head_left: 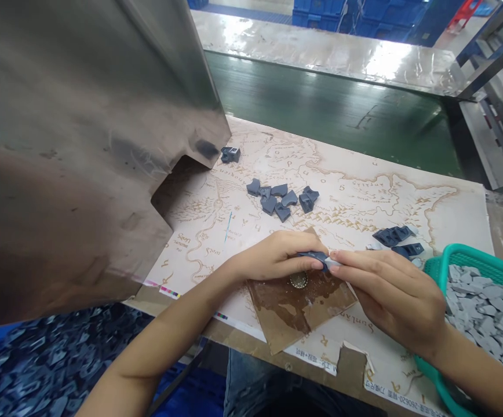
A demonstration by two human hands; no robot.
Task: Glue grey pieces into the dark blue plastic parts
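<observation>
While left hand (pixel 288 253) pinches dark blue-grey part (pixel 314 255) between thumb and fingers, right hand (pixel 394 289) grips small pale grey piece (pixel 332 263) at its right end. Location: above brown sheet (pixel 273 324), between both hands, equally near each. Long axis: roughly crosswise, right end dipping slightly. Finish: smooth-looking; outline partly finger-covered. Fit between pieces: cannot tell.
</observation>
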